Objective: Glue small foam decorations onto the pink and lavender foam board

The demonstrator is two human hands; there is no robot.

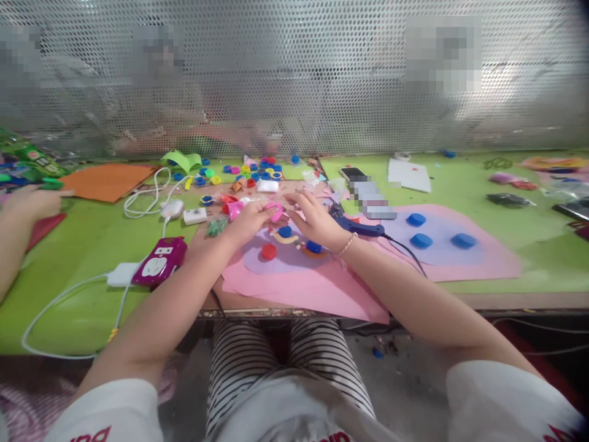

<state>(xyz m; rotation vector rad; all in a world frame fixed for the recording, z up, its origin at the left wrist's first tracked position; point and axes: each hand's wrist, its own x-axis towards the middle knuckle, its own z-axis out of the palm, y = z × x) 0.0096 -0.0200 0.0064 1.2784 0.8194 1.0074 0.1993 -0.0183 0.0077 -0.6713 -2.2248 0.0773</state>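
My left hand point(248, 224) pinches a small pink bottle cap point(275, 212) above the pink paper. Close to its right, my right hand point(316, 222) has its fingers curved and parted, with nothing visible in them. Below the hands, a light purple paper piece lies on a pink sheet point(294, 288). On it are a red cap point(269, 252), a blue cap point(286, 232) by a cream curved strip, and another blue cap point(314, 247) partly beside my right wrist. A dark blue glue gun point(365, 228) with a black cord lies just behind my right wrist.
On the right, a second pink-and-purple sheet point(488, 264) carries three blue caps. A phone point(356, 178) and several coloured caps lie at the back. To the left are a purple power socket point(161, 263) with white cables, orange paper point(108, 182) and another person's hand point(32, 202).
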